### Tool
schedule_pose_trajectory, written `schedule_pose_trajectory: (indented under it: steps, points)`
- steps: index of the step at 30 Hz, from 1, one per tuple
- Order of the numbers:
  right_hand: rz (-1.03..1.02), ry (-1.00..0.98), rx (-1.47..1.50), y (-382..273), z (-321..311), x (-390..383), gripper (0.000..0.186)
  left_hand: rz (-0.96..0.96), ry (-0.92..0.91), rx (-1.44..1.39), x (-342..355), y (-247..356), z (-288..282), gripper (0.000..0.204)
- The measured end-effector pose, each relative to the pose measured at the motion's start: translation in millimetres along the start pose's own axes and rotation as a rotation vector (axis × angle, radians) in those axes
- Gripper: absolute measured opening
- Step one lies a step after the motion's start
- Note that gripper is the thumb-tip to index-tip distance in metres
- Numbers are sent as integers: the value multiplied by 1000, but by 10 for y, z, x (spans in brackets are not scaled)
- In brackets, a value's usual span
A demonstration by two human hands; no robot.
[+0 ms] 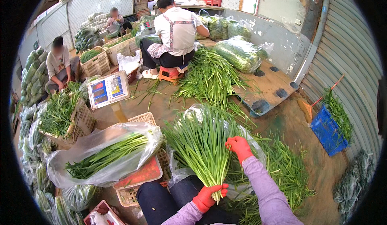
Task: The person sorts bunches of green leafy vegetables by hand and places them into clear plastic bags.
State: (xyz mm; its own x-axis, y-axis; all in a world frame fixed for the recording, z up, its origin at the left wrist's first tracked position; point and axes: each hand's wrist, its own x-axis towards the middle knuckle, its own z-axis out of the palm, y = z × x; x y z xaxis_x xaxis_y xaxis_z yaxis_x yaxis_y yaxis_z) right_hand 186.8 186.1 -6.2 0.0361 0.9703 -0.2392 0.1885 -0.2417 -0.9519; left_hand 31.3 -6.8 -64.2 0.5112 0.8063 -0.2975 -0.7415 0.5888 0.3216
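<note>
My left hand (209, 197), in a red glove, is closed round the pale stem ends of a fanned bunch of garlic chives (203, 144) above my lap. At the bunch's right edge, my right hand (240, 147), also red-gloved, has its fingers pinched together at the leaves; what lies between the fingertips is too small to make out. Under and beside the bunch is clear plastic (258, 144). To its left, an open clear bag (96, 180) of chives rests on a weighing scale with a lit display (108, 90). Loose chives (286, 172) cover the floor at my right.
Crates of greens (82, 120) and stacked filled bags (34, 78) line the left. Ahead, a person (177, 35) sits on a red stool beside a chive heap (209, 78). Two other people sit at the back left. A blue basket (328, 130) leans by the right shutter.
</note>
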Motion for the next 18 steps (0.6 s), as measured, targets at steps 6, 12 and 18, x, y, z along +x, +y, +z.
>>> schedule_pose_trajectory:
  steps: [6,12,18]
  points:
    - [-304,205,347,-492,184,-1008,24,14,65,-1,-80,56,-8,43]
    - [213,-278,808,-207,-184,-1624,30,40,90,47,-51,2,6,36]
    - [-30,-144,-377,-81,-205,-1793,46,45,179,90,-20,3,84,31]
